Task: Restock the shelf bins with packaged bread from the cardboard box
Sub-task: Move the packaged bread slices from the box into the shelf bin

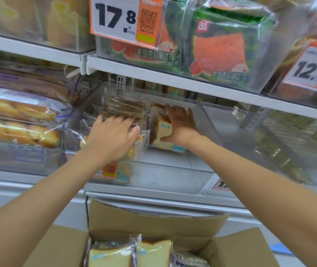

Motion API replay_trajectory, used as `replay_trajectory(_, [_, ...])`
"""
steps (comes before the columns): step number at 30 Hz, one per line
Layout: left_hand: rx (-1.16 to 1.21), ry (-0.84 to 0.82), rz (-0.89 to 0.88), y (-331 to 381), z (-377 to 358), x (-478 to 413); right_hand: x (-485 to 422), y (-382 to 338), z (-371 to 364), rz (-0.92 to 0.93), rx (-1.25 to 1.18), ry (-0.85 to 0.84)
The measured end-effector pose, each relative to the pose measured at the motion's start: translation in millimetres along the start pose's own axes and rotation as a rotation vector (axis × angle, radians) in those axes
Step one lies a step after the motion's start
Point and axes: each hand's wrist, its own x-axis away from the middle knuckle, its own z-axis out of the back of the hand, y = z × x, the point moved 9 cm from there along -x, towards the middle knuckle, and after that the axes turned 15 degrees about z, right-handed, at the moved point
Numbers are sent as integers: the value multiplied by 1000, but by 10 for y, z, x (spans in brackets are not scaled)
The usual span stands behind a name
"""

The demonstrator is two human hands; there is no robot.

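A clear plastic shelf bin [173, 178] sits on the middle shelf. My left hand [113, 137] lies on a stack of clear-wrapped bread packs [124, 106] at the bin's left side, fingers curled over the top pack. My right hand [180, 124] grips a pale sliced loaf pack [163, 130] standing in the bin's middle. The bin's right part holds nothing. Below, an open cardboard box [153, 220] holds several more wrapped loaves [153, 253].
Long bread rolls in bags [18, 122] fill the bin to the left. Watermelon toast packs [221, 49] sit on the shelf above, behind price tags 17.8 [115, 16] and 12.8 [312, 70]. A wire-mesh bin [298, 141] of packs stands at right.
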Motion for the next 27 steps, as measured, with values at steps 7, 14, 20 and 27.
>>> replay_trajectory(7, [30, 170, 65, 93, 406, 174, 521, -390, 443, 105, -101, 189])
replay_trajectory(14, [281, -53, 102, 309, 422, 1159, 1724, -837, 525, 128, -322, 349])
replay_trajectory(20, [312, -445, 344, -412, -587, 2237, 2777, -1042, -936, 8, -554, -145])
replay_trajectory(27, [489, -574, 468, -553, -1058, 2590, 2935, -969, -2141, -33, -492, -529])
